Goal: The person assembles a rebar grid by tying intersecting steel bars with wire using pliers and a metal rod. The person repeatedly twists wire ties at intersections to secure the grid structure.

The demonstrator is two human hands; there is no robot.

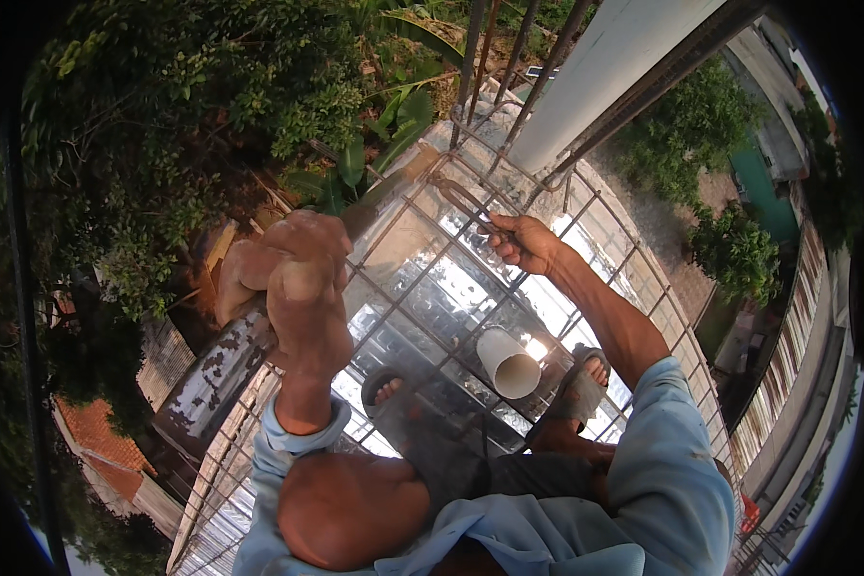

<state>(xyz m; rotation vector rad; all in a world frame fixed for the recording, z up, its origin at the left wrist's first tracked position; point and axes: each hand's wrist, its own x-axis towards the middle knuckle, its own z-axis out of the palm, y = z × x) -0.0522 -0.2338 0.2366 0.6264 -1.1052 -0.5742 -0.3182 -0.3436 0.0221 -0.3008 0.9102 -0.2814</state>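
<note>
My left hand (293, 278) is raised close to the camera, its fingers closed around a thick metal pipe (216, 379) with flaking dark paint. Beyond the fist, a narrower grey-brown length (389, 192) runs on toward the far edge; the hand hides whether it is the same piece. Farther out, my right hand (523, 243) is closed on a slim, rusty metal tool (463, 199) that points to the upper left, just over the rebar mesh (432, 264). Its exact kind cannot be made out.
A short white plastic pipe (511, 365) stands up through the mesh between my sandalled feet (581, 389). Shiny sheeting (451, 288) lies beneath the bars. At the far end, upright rebars (518, 58) flank a pale column (595, 77). Trees and roofs lie far below the edges.
</note>
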